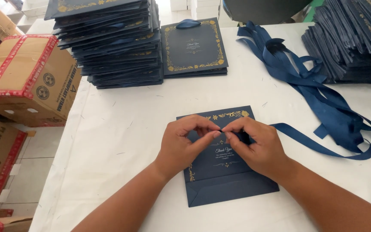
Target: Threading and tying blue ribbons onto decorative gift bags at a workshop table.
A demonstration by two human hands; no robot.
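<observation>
- While both hands meet over the flat navy paper bag [226,180], I see my left hand [181,144] and right hand [256,146] pinching the tip of a blue ribbon [318,146] between closed fingertips.
- That ribbon trails off to the right of my right hand, toward a loose ribbon pile [323,99].
- Beyond my hands sit a finished bag [194,47] and a tall bag stack [112,43].
- Left of my left hand, cardboard boxes [26,77] stand beside the white table [121,141].

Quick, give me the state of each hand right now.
Left hand: grip pinched shut on the ribbon end, over the flat navy gift bag.
Right hand: grip pinched shut on the same ribbon end.
</observation>
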